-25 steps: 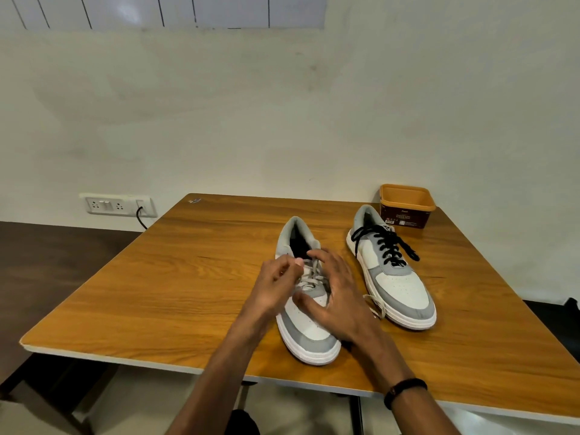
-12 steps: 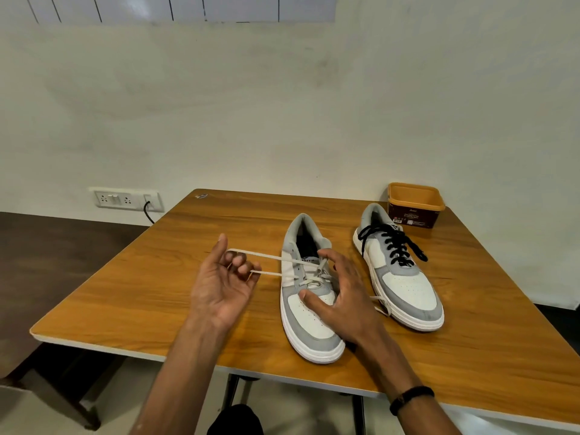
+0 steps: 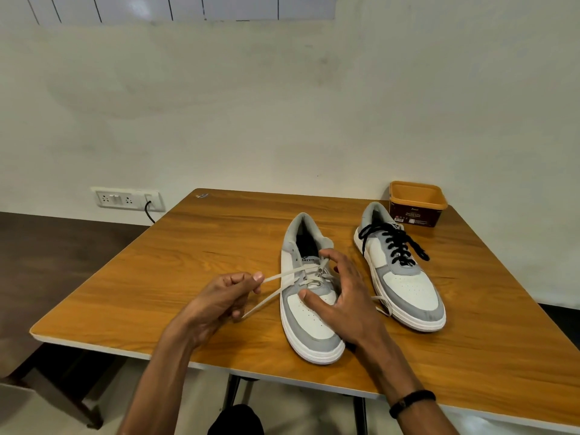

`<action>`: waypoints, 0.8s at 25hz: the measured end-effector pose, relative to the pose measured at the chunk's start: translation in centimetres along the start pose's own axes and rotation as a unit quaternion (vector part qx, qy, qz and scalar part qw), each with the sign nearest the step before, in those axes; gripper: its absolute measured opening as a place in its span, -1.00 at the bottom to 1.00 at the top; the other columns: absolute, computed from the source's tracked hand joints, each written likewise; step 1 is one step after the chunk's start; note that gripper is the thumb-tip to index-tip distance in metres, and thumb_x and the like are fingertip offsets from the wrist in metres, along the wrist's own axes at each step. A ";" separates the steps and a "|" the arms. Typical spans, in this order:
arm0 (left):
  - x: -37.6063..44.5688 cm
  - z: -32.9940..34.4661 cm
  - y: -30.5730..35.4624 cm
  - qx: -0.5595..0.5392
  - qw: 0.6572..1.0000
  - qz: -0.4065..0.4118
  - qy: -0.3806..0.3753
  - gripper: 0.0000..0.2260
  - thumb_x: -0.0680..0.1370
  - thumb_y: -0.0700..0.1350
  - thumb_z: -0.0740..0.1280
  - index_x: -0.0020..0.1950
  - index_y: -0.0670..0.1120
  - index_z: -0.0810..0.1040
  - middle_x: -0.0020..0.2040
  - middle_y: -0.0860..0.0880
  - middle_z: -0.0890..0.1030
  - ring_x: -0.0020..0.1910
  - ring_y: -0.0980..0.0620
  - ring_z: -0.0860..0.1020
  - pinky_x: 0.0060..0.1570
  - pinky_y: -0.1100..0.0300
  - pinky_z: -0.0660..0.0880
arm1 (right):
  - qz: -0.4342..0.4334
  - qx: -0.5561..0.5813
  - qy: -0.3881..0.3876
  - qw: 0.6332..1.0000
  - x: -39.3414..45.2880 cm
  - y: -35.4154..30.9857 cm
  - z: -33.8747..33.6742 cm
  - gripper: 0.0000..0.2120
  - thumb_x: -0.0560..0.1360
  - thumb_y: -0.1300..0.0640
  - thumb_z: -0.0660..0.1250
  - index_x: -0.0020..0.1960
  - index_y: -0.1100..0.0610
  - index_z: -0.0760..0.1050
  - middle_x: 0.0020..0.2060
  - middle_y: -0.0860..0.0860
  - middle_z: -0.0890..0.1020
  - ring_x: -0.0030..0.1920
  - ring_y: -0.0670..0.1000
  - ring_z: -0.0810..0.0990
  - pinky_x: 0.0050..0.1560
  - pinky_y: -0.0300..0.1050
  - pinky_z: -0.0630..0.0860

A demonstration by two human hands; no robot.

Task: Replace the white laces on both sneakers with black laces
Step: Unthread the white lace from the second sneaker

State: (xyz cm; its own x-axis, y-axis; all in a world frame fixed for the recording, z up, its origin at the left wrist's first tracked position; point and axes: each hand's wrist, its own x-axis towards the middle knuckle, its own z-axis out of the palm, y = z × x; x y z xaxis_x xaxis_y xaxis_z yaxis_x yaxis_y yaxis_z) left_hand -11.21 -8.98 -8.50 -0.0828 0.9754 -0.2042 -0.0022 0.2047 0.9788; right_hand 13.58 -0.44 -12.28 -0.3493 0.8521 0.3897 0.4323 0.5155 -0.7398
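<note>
Two grey-and-white sneakers stand on the wooden table. The left sneaker carries a white lace, partly pulled out to the left. My left hand pinches that lace left of the shoe, with two strands running from it to the eyelets. My right hand rests over the same shoe, thumb on the toe and curled fingertips at the upper eyelets. The right sneaker is laced in black. A loose white lace end lies between the shoes.
An orange-rimmed brown tub stands at the table's back right corner, close behind the right sneaker. A wall socket panel with a black cable sits on the wall at the left. The table's near edge runs just below my wrists.
My left hand has drawn the white lace out to the left, away from the shoe, then come nearer and lower. My right hand has stayed on the left sneaker.
</note>
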 end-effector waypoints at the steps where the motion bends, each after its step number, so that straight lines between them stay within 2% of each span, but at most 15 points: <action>1: 0.0 0.3 -0.1 0.017 1.000 0.002 -0.012 -0.53 0.42 0.29 0.54 -0.06 -0.13 0.69 -0.33 -0.05 0.41 -0.37 0.06 0.38 -0.34 0.19 0.37 | 0.001 0.002 0.001 1.000 0.0 0.0 0.0 -0.22 0.42 -0.27 0.54 0.51 -0.32 0.21 0.45 -0.30 0.34 0.45 -0.11 0.38 0.39 0.09 0.53; 3: 0.4 1.6 0.1 0.067 0.997 0.026 0.023 -0.44 0.48 0.33 0.47 0.16 -0.13 0.64 -0.16 -0.09 0.56 -0.27 0.07 0.51 -0.27 0.22 0.47 | 0.002 0.007 0.005 1.000 -0.1 0.0 0.2 -0.22 0.42 -0.26 0.55 0.51 -0.33 0.21 0.45 -0.32 0.34 0.44 -0.11 0.39 0.38 0.08 0.53; 4: 0.9 2.5 0.2 0.127 0.987 0.063 0.071 -0.48 0.50 0.34 0.42 0.25 -0.03 0.60 -0.01 -0.04 0.61 -0.14 0.09 0.57 -0.17 0.24 0.50 | 0.003 0.008 0.009 1.000 -0.1 0.0 0.3 -0.23 0.43 -0.24 0.55 0.50 -0.34 0.21 0.45 -0.32 0.34 0.44 -0.12 0.40 0.38 0.07 0.54; 5: 1.4 3.3 0.2 0.212 0.962 0.124 0.122 -0.52 0.52 0.34 0.38 0.33 0.11 0.55 0.16 0.07 0.58 0.05 0.13 0.56 -0.04 0.26 0.48 | 0.003 0.010 0.014 1.000 -0.1 -0.1 0.4 -0.23 0.43 -0.23 0.55 0.50 -0.34 0.21 0.45 -0.31 0.34 0.43 -0.12 0.40 0.38 0.06 0.54; 7: 2.2 4.8 0.4 0.358 0.888 0.245 0.154 -0.58 0.59 0.32 0.29 0.44 0.29 0.44 0.37 0.17 0.41 0.35 0.17 0.36 0.20 0.23 0.36 | 0.003 0.020 0.020 1.000 -0.2 -0.3 0.5 -0.24 0.44 -0.20 0.56 0.50 -0.31 0.22 0.46 -0.27 0.36 0.44 -0.11 0.40 0.38 0.07 0.54; 9: 3.3 6.2 0.7 0.422 0.845 0.295 0.145 -0.65 0.65 0.26 0.25 0.42 0.27 0.49 0.47 0.09 0.34 0.47 0.08 0.23 0.33 0.10 0.32 | 0.000 0.025 0.023 0.999 -0.2 -0.3 0.5 -0.24 0.44 -0.20 0.56 0.52 -0.28 0.24 0.46 -0.26 0.39 0.44 -0.11 0.41 0.37 0.09 0.54; 12: 4.3 8.1 0.8 0.469 0.818 0.286 0.173 -0.77 0.65 0.12 0.34 0.28 0.15 0.64 0.48 -0.03 0.34 0.51 -0.02 0.20 0.36 -0.02 0.34 | -0.005 0.032 0.026 0.999 -0.2 -0.4 0.5 -0.24 0.46 -0.17 0.57 0.53 -0.24 0.26 0.43 -0.27 0.41 0.44 -0.13 0.42 0.37 0.10 0.54; 16: 4.8 8.6 0.5 0.391 0.840 0.322 0.193 -0.85 0.63 0.07 0.40 0.14 0.07 0.67 0.30 0.01 0.37 0.35 0.04 0.32 0.22 0.10 0.42 | 0.000 0.037 0.030 0.999 -0.3 -0.6 0.5 -0.24 0.45 -0.18 0.58 0.53 -0.22 0.27 0.42 -0.30 0.40 0.44 -0.14 0.42 0.36 0.08 0.54; 18: 4.3 8.2 0.2 0.299 0.871 0.328 0.212 -0.86 0.65 0.05 0.38 0.12 0.04 0.65 0.22 0.02 0.43 0.25 0.10 0.43 0.14 0.24 0.49 | 0.006 0.037 0.026 0.999 -0.3 -0.6 0.4 -0.24 0.45 -0.20 0.57 0.52 -0.26 0.26 0.41 -0.30 0.40 0.43 -0.12 0.43 0.35 0.07 0.55; 20: 3.6 7.3 0.2 0.173 0.908 0.288 0.251 -0.88 0.67 0.05 0.35 0.10 0.05 0.63 0.17 0.02 0.53 0.17 0.15 0.52 0.05 0.39 0.50 | 0.016 0.033 0.020 0.999 -0.3 -0.7 0.3 -0.24 0.44 -0.21 0.57 0.51 -0.29 0.24 0.44 -0.27 0.39 0.44 -0.11 0.41 0.36 0.06 0.55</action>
State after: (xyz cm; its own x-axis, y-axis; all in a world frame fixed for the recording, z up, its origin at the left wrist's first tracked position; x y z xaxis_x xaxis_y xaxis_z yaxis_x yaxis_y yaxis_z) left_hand -4.19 -4.87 -9.19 -0.4145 0.7865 0.4577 0.4909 -0.2302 0.8402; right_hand 13.15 -1.12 -12.05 -0.3016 0.8713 0.3871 0.3854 0.4828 -0.7864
